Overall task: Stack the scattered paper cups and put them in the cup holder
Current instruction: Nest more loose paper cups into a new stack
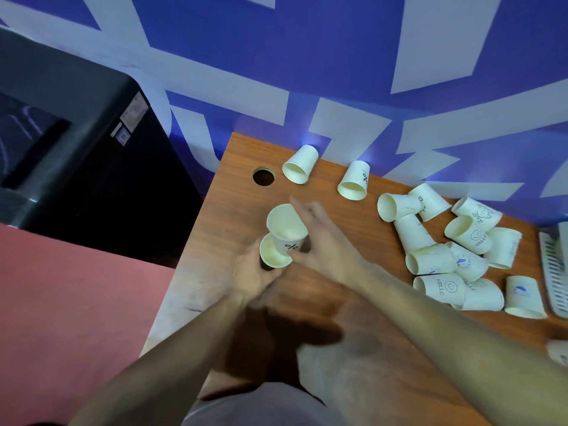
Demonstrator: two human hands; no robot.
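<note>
My left hand (253,275) grips a white paper cup (271,254) from below, mouth facing up. My right hand (322,238) holds a second cup (285,229) printed with a black "%" mark, its base resting in the mouth of the lower cup at a tilt. Two single cups (299,164) (353,180) lie on their sides near the wall. A heap of several printed cups (445,250) lies on the right of the wooden table (221,210). A white slotted holder (554,272) sits at the right edge, partly cut off.
A round cable hole (263,176) opens in the tabletop near the far left corner. A dark machine (61,149) stands left of the table, over a reddish floor (76,302). A blue and white wall backs the table. Another cup (558,352) shows at the right edge.
</note>
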